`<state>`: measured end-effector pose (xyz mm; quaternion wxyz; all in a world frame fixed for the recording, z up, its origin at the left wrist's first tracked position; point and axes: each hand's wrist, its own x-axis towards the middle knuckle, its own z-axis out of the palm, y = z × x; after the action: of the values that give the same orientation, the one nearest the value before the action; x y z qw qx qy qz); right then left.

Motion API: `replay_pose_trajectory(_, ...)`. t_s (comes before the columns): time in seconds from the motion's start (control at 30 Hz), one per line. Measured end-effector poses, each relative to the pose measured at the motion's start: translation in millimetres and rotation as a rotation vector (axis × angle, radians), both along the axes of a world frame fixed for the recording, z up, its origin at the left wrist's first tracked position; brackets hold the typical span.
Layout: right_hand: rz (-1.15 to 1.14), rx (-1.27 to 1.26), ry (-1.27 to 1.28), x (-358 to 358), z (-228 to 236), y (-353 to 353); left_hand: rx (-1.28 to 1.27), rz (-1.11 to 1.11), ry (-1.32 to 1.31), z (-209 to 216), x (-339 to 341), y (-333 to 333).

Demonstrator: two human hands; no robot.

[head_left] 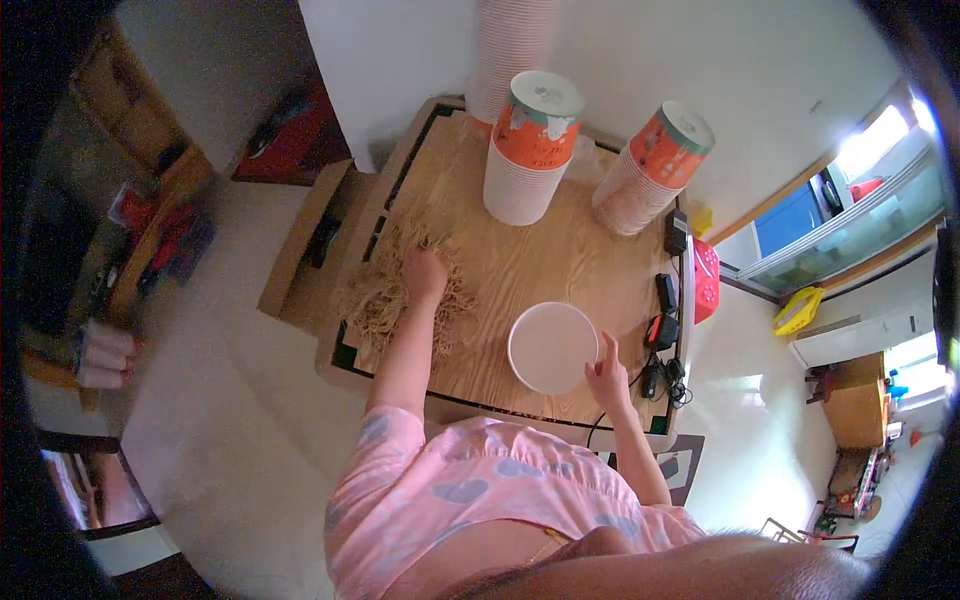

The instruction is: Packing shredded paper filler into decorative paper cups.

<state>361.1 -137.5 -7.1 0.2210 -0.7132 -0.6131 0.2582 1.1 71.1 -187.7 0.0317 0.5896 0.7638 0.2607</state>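
A loose heap of tan, stringy shredded paper (375, 300) covers the left part of the wooden table. My left hand (425, 272) reaches into the top of it, fingers curled down among the strands and their tips hidden. Near the front edge stands a round white paper tub (552, 348), its open mouth facing up; I see nothing inside it. Just right of its rim is my right hand (606, 378), index finger stretched out and thumb apart, close to or lightly touching the tub's side.
Stacks of nested paper tubs, one orange and white (530, 150), another orange and white (655, 165), and a tall pale one (510, 50), stand at the table's back. Black adapters and cables (660, 335) lie along the right edge. An open cardboard box (310, 250) sits left of the table.
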Motion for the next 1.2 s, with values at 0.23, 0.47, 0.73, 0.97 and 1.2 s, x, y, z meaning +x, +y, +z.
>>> replay_pose_trajectory(0.23,0.051,-0.097,-0.019,3.2,31.6,-17.2,0.124,-0.188,-1.159,134.7,30.2,19.7)
replay_pose_trajectory(0.47,0.045,0.159,0.342,-41.2,100.1,16.6,0.053,-0.47,-1.163,328.9,55.2,-48.0)
replay_pose_trajectory(0.73,0.251,0.437,0.467,-71.6,132.8,31.0,0.14,-0.78,-1.52,381.5,56.7,-104.5)
replay_pose_trajectory(0.97,0.201,0.42,0.62,-60.5,124.0,15.0,-0.243,-0.855,-1.452,310.9,93.6,-171.1)
replay_pose_trajectory(1.2,0.372,0.181,0.523,-66.5,100.1,-1.3,-0.414,-0.722,-1.24,246.8,119.9,-194.9)
